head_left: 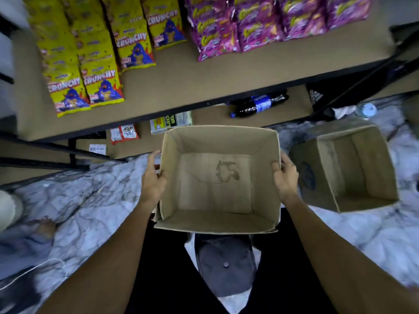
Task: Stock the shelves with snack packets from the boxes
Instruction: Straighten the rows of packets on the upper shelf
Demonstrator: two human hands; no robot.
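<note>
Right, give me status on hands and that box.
Left hand, right hand grip cardboard box by its sides. Box empty. Second box on floor, empty too.

Arms: both forearms bare to frame edge | Hands: left hand (152, 181) and right hand (286, 177) bare | Legs: black trousers (278, 264) | Footwear: dark grey clog-style shoe (225, 264), rounded toe, one small round rivet on top

Bare shelf strip (204, 85) between yellow packets (99, 64) and purple packets (249, 26) (2 blocks); cardboard box (217, 219) held before it.
</note>
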